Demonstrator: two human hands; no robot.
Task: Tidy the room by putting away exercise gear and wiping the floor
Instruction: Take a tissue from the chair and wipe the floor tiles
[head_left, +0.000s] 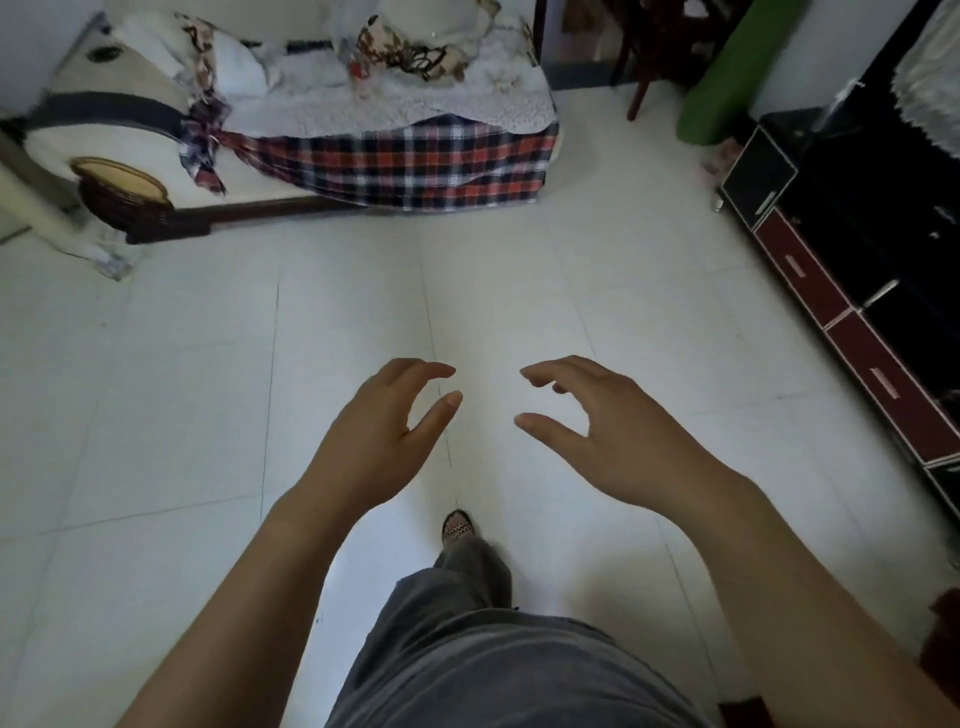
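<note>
- Head view, looking down: our left hand (384, 431) and right hand (597, 431) are held out side by side over the middle of the floor (182, 415), near each other but apart.
- Both hands are half open, fingers curled toward one another, and neither has hold of anything.
- We judge the step in hand to be a walk toward the next item; one sandalled foot (457, 527) is forward on the tiles.
- The likeliest piece of exercise gear is the green roll (727, 88) standing at the far right against the wall, possibly a mat, though the view there is too partial to be sure.
- No cloth or mop is visible, so wiping is not yet under way.
- To do the step well, we should close on the roll squarely, take it with both hands around its body and keep it upright, clear of the dark chair legs (636, 78) beside it.
- Surface: pale square tiles, bare in the centre, with thin dark marks along a grout line.
- Room: a sofa (363, 104) with a plaid cover (415, 166) at far left and centre; a black and red cabinet (857, 291) runs along the right.
</note>
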